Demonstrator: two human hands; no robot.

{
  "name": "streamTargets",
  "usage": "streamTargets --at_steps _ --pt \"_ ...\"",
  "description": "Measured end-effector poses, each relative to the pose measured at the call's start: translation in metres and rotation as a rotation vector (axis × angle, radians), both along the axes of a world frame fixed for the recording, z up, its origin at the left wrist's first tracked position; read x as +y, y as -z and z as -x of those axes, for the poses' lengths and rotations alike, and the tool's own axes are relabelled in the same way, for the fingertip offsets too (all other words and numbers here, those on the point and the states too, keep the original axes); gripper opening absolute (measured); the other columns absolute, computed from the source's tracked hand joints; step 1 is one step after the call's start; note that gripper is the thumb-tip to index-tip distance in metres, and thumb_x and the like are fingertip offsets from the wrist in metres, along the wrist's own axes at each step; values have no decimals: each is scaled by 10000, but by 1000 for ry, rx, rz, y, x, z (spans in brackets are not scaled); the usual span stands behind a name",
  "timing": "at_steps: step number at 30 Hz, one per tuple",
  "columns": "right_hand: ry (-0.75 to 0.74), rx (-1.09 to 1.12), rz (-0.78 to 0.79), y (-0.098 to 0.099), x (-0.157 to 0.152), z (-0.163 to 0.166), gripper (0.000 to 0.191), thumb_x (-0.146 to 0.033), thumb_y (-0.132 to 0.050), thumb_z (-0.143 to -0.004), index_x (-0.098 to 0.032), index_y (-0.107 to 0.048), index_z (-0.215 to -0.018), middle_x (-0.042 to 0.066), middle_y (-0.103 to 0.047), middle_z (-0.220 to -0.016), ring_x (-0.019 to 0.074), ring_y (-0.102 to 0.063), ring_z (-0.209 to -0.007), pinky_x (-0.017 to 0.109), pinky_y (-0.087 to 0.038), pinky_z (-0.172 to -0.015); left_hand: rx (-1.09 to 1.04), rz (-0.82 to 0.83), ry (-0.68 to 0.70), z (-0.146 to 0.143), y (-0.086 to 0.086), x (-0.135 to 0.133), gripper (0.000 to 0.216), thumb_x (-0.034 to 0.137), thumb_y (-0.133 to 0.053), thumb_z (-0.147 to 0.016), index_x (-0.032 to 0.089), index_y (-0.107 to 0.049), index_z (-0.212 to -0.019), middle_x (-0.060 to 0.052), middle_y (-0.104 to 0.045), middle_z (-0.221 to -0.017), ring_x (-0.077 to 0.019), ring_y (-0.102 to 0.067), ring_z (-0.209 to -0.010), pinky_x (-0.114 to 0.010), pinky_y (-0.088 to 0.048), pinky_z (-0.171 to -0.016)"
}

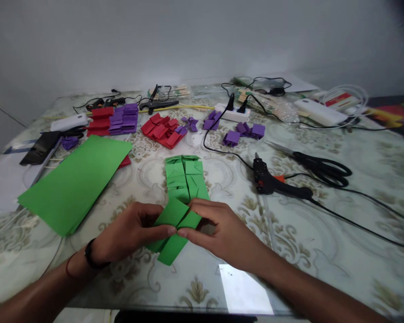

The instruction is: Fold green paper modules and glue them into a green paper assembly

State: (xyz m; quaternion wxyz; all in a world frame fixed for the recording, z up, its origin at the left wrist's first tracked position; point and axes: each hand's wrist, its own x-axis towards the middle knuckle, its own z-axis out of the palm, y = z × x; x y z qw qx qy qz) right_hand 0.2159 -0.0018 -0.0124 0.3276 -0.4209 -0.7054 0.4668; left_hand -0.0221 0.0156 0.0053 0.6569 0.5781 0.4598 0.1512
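Observation:
Between my two hands is a green paper piece (171, 214) with crossing folded strips, held above the table near its front edge. My left hand (131, 231) pinches its left side, thumb on top. From the right, my right hand (222, 229) pinches the same piece, its thumb tip close to the left one. The fingers beneath the paper are partly hidden. Just beyond my hands lie folded green paper units (185, 177) in two columns. To the left rests a stack of green paper sheets (77, 181).
A black glue gun (272, 181) and black scissors (316, 166) lie on the right, with cords around them. Folded red units (161, 130) and purple units (124, 119) sit farther back. A white power strip (234, 113) stands behind them. A dark phone (40, 148) lies at left.

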Motion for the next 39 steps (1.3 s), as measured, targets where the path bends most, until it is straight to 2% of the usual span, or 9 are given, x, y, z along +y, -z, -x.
streamTargets --at_steps 5,7,9,11,13,15,17,32,39 --pt "41 23 80 -2 -4 3 331 -325 -784 -920 -208 -557 -709 -24 -551 -747 143 -549 -686 266 -398 -589 -15 28 21 -4 0 2 303 408 -845 -839 126 -850 -949 -23 -729 -806 -150 -581 -719 -259 -443 -695" --pt "72 85 167 -4 -5 4 224 -352 -801 -899 -223 -619 -879 -30 -589 -783 144 -563 -677 261 -429 -581 -19 23 -12 -6 0 2 307 397 -869 -823 123 -863 -960 -27 -753 -796 -147 -595 -702 -249 -454 -683" --pt "106 151 248 -4 -5 3 338 -371 -799 -897 -246 -615 -1152 -28 -634 -866 149 -592 -692 264 -477 -597 -46 25 -73 -8 1 1 316 397 -873 -823 118 -865 -971 -38 -779 -812 -154 -622 -704 -250 -484 -688" --pt "129 181 289 -4 -4 2 424 -401 -776 -916 -248 -583 -1262 -20 -642 -910 155 -619 -722 276 -508 -628 -81 31 -114 -8 0 -1 327 407 -876 -824 121 -862 -981 -50 -798 -839 -169 -647 -716 -258 -510 -691" --pt "124 151 316 -3 -3 2 289 -453 -744 -937 -219 -629 -1060 -29 -604 -816 147 -597 -683 270 -470 -598 -97 44 -108 -8 0 -2 336 409 -898 -804 124 -859 -977 -54 -800 -842 -174 -648 -709 -258 -514 -676" --pt "108 103 329 -2 -1 1 345 -484 -719 -944 -210 -567 -800 -43 -534 -695 127 -536 -617 258 -388 -543 -77 46 -72 -8 0 -3 319 401 -896 -812 121 -853 -959 -45 -786 -817 -161 -628 -684 -245 -494 -651" --pt "96 75 335 -2 -1 1 418 -483 -707 -940 -211 -499 -700 -51 -487 -640 111 -469 -582 255 -320 -511 -36 37 -47 -8 0 -4 287 392 -849 -866 119 -843 -953 -30 -767 -792 -145 -605 -666 -228 -469 -633" --pt "107 84 382 0 -3 3 391 -458 -753 -882 -214 -511 -694 -54 -489 -615 111 -458 -564 248 -293 -499 -20 -11 -50 -8 4 -8 273 400 -794 -907 130 -838 -908 -27 -786 -783 -125 -583 -636 -199 -447 -596" --pt "95 86 340 -1 -3 3 389 -456 -685 -949 -221 -502 -698 -48 -500 -609 123 -486 -571 257 -316 -517 -18 -5 -55 -8 4 -9 368 483 -779 -934 120 -843 -927 -43 -790 -800 -130 -605 -646 -209 -464 -607"
